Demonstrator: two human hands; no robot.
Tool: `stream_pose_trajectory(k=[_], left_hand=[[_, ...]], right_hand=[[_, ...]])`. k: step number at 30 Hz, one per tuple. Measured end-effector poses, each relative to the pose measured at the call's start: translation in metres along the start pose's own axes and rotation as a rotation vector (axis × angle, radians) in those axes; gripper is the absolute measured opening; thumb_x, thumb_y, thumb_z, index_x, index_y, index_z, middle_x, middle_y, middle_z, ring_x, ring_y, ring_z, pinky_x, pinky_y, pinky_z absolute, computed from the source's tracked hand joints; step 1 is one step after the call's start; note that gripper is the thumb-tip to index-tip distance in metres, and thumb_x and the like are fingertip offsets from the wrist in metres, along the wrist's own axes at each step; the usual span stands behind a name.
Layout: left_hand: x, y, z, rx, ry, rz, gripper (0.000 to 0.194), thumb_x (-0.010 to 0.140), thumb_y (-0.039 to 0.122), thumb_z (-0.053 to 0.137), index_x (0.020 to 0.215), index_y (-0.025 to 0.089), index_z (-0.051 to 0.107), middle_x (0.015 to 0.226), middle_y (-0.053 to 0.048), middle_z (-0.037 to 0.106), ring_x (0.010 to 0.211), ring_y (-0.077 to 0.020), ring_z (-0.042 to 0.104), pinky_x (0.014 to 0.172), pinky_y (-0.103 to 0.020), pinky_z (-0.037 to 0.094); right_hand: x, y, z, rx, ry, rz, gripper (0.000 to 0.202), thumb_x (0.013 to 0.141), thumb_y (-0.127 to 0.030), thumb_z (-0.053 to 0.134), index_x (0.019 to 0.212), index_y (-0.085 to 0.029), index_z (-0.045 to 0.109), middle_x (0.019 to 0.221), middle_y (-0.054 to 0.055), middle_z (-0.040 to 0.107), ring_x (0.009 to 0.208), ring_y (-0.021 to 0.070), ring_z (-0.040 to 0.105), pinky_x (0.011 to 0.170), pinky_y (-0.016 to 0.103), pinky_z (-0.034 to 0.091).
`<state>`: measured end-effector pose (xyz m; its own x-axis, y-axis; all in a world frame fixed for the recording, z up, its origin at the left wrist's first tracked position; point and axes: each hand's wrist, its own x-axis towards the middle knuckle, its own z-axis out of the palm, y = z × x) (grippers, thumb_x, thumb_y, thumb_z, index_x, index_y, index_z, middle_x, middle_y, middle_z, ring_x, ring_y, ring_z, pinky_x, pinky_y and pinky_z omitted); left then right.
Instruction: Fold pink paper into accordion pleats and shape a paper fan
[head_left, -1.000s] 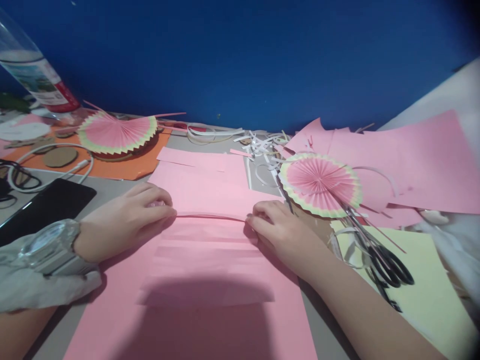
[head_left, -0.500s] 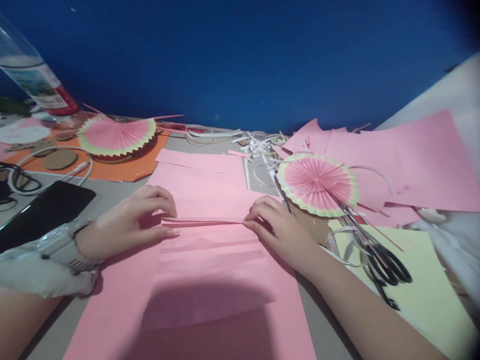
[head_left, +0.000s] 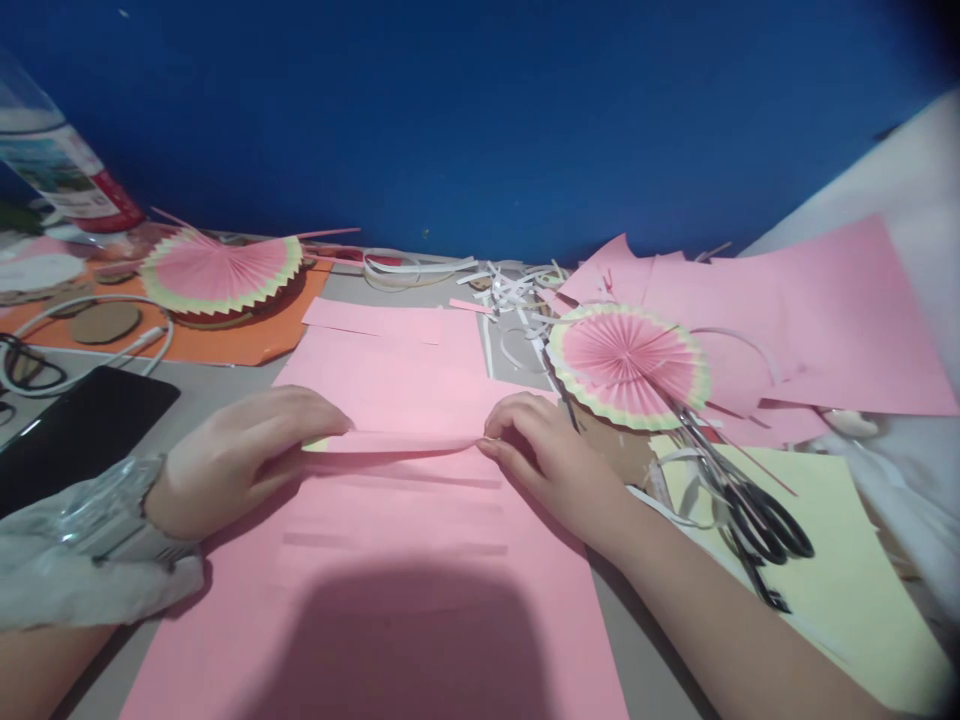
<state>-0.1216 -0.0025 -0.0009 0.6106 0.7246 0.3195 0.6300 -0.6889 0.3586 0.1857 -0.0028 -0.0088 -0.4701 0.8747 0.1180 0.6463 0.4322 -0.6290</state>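
- Folded strip [head_left: 401,443], centre of the frame: pink, yellow-green at its left end.
- Large sheet [head_left: 214,645], lower centre: pink.
- Right-hand fan [head_left: 626,355]: pink pleats radiating from the middle, yellow-green and white rim.
- Upper-left fan [head_left: 225,278]: pink pleats, yellow-green zigzag edge.
- Sheet under that fan [head_left: 277,338]: orange.
- Scissors [head_left: 733,490], right: black handles, silvery blades.
- Lower-right sheet [head_left: 840,560]: pale yellow.
- Wall [head_left: 450,120]: deep blue.
- Phone [head_left: 97,420], left: black.

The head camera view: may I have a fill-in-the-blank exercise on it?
The left hand and right hand are at opposite ends of a folded paper strip coloured mainly ____.
The scissors have handles coloured ____.
The phone lies nearer the ____ hand.
The sheet beyond the phone is coloured ____.

Missing words: pink; black; left; orange.
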Motion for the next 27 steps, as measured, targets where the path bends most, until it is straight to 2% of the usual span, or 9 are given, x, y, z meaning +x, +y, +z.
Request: stream_pose_trajectory(k=[2, 4, 6, 7, 9, 11, 16, 21, 27], left_hand=[[-0.002, 0.003, 0.001, -0.008, -0.03, -0.099, 0.024, 0.083, 0.023, 0.051, 0.107, 0.024, 0.053, 0.101, -0.002, 0.063, 0.092, -0.0169, 0.059, 0.083, -0.029, 0.046], [-0.001, 0.006, 0.001, -0.04, -0.076, -0.201, 0.041, 0.076, 0.04, 0.061, 0.113, 0.025, 0.051, 0.107, -0.002, 0.063, 0.094, -0.0188, 0.06, 0.082, -0.029, 0.046], [0.002, 0.01, 0.0, -0.107, -0.109, -0.258, 0.058, 0.069, 0.053, 0.064, 0.117, 0.025, 0.05, 0.112, -0.003, 0.062, 0.098, -0.0213, 0.059, 0.083, -0.03, 0.045], [0.004, 0.012, 0.0, -0.138, -0.115, -0.279, 0.055, 0.071, 0.055, 0.062, 0.116, 0.025, 0.052, 0.111, -0.003, 0.062, 0.098, -0.0211, 0.059, 0.084, -0.029, 0.045], [0.007, 0.014, -0.001, -0.179, -0.107, -0.315, 0.039, 0.08, 0.05, 0.054, 0.108, 0.023, 0.057, 0.103, -0.002, 0.065, 0.093, -0.0187, 0.06, 0.082, -0.028, 0.044], [0.009, 0.017, -0.002, -0.182, -0.084, -0.349, 0.03, 0.084, 0.045, 0.051, 0.1, 0.022, 0.06, 0.096, -0.001, 0.066, 0.087, -0.0174, 0.06, 0.079, -0.027, 0.043], [0.01, 0.022, -0.002, -0.145, -0.062, -0.307, 0.025, 0.087, 0.039, 0.048, 0.094, 0.02, 0.062, 0.09, -0.002, 0.067, 0.084, -0.0172, 0.059, 0.076, -0.028, 0.043], [0.009, 0.025, 0.0, -0.124, -0.06, -0.227, 0.024, 0.088, 0.037, 0.047, 0.092, 0.02, 0.063, 0.084, -0.001, 0.067, 0.079, -0.0164, 0.059, 0.073, -0.027, 0.044], [0.01, 0.029, 0.004, -0.128, -0.091, -0.152, 0.019, 0.088, 0.031, 0.047, 0.09, 0.019, 0.062, 0.079, -0.002, 0.066, 0.074, -0.015, 0.057, 0.069, -0.027, 0.043]], right_hand=[[-0.001, -0.001, 0.0, -0.004, 0.007, 0.035, 0.012, 0.091, -0.027, 0.048, 0.081, -0.02, 0.051, 0.082, 0.001, 0.057, 0.08, 0.0149, 0.051, 0.073, 0.03, 0.04], [-0.002, -0.001, 0.001, -0.035, 0.044, 0.03, 0.012, 0.09, -0.027, 0.049, 0.082, -0.02, 0.052, 0.081, 0.001, 0.059, 0.078, 0.0149, 0.052, 0.071, 0.03, 0.041], [-0.004, -0.001, 0.001, -0.084, 0.11, -0.063, 0.01, 0.089, -0.025, 0.051, 0.082, -0.019, 0.053, 0.081, 0.002, 0.06, 0.079, 0.0153, 0.052, 0.072, 0.03, 0.04], [-0.004, 0.0, 0.001, -0.108, 0.141, -0.127, 0.009, 0.089, -0.024, 0.052, 0.082, -0.018, 0.053, 0.082, 0.002, 0.061, 0.08, 0.0156, 0.052, 0.074, 0.03, 0.04], [-0.006, 0.001, 0.002, -0.148, 0.193, -0.233, 0.006, 0.088, -0.02, 0.052, 0.083, -0.017, 0.053, 0.083, 0.004, 0.062, 0.081, 0.0159, 0.053, 0.075, 0.031, 0.04], [-0.006, 0.001, 0.002, -0.171, 0.216, -0.277, 0.004, 0.088, -0.017, 0.052, 0.085, -0.016, 0.054, 0.084, 0.005, 0.062, 0.082, 0.0158, 0.053, 0.076, 0.03, 0.04], [-0.006, -0.001, 0.001, -0.216, 0.199, -0.275, 0.011, 0.086, -0.022, 0.056, 0.096, -0.016, 0.056, 0.09, 0.005, 0.063, 0.087, 0.0162, 0.053, 0.08, 0.031, 0.038], [-0.006, -0.005, -0.001, -0.275, 0.16, -0.288, 0.009, 0.086, -0.026, 0.056, 0.089, -0.018, 0.059, 0.085, 0.004, 0.062, 0.082, 0.0175, 0.053, 0.077, 0.034, 0.036], [-0.006, -0.008, 0.002, -0.227, 0.112, -0.306, 0.009, 0.086, -0.024, 0.055, 0.093, -0.018, 0.057, 0.089, 0.005, 0.062, 0.085, 0.0173, 0.052, 0.08, 0.034, 0.038]])
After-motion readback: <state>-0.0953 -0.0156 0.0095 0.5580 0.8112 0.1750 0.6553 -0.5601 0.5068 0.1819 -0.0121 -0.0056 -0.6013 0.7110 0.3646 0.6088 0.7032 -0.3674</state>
